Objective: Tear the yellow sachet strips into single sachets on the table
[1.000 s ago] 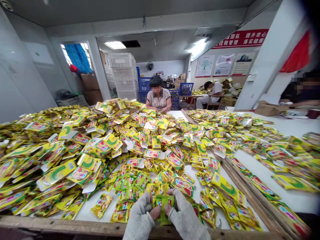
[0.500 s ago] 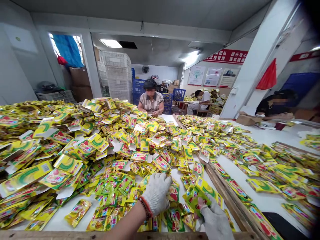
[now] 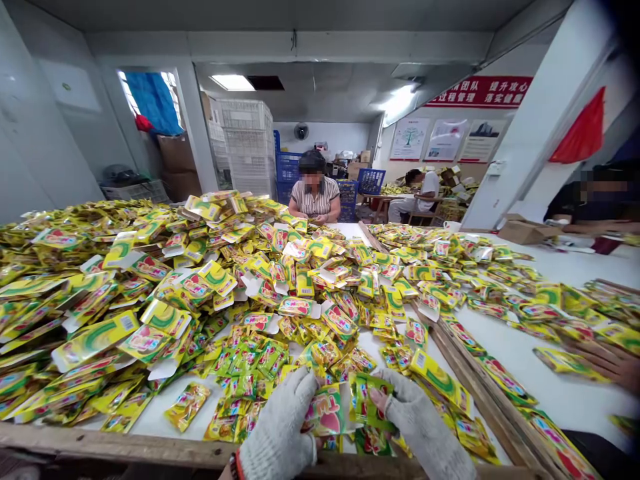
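Observation:
Both my hands wear whitish knit gloves, with bare fingertips showing on the right. My left hand [image 3: 283,427] grips a small printed carton [image 3: 325,410] with a red heart shape on its face, just above the table's front edge. In my right hand [image 3: 423,423], thumb and fingers pinch a green sachet [image 3: 370,400]. The sachet is up against the carton's right end; whether any of it is inside I cannot tell. Loose green sachets [image 3: 245,363] and yellow sachets [image 3: 187,405] lie around my hands on the white table.
A large heap of flat yellow cartons [image 3: 200,280] covers the left and middle. A wooden strip [image 3: 460,373] divides the table on my right. Beyond it, a co-worker's hand [image 3: 610,363] touches the surface near more cartons. Another person [image 3: 315,193] sits across from me.
My left hand has come back towards me from the pile and now holds a carton. My right hand has brought the green sachet to it. The view has shifted, and a co-worker's hand appears at right.

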The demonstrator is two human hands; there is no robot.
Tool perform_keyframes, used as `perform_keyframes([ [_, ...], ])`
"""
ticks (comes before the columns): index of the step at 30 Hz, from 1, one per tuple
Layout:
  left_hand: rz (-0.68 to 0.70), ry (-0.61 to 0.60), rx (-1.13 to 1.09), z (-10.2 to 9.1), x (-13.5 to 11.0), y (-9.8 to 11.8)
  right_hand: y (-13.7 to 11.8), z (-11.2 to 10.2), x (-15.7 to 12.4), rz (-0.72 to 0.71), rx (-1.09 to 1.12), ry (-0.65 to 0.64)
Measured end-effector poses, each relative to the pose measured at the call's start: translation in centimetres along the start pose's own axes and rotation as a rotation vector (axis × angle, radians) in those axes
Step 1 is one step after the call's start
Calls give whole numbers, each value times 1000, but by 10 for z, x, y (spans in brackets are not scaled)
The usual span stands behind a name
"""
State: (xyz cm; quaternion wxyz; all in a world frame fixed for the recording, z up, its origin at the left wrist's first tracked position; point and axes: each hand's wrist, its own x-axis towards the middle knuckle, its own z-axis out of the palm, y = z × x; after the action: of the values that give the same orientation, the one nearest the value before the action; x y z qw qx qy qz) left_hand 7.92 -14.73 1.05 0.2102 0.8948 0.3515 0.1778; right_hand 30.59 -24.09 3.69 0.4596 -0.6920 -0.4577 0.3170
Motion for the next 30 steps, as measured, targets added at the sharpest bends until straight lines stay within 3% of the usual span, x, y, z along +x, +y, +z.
perform_keyframes([
  [3,-14,16,-43,-5,-2,3,-3,4,-4,-18,-63,50],
  [8,-48,-38,-76,-5,-4,20,-11,5,-8,78,-270,-138],
  [11,-56,-95,-49,0,-4,29,-20,5,-6,-91,-382,-136],
  [13,-70,-69,-37,2,-3,30,-26,7,-3,-155,-399,-91],
  [18,-102,18,-28,0,-4,24,-28,16,-2,104,-85,-133],
  [21,-69,-2,-25,-1,-6,25,-26,24,-7,106,-84,-135],
  [27,-83,26,-12,2,-9,30,-25,28,-22,250,231,-421],
  [30,-80,-39,-28,0,-9,33,-24,27,-28,260,126,-427],
])
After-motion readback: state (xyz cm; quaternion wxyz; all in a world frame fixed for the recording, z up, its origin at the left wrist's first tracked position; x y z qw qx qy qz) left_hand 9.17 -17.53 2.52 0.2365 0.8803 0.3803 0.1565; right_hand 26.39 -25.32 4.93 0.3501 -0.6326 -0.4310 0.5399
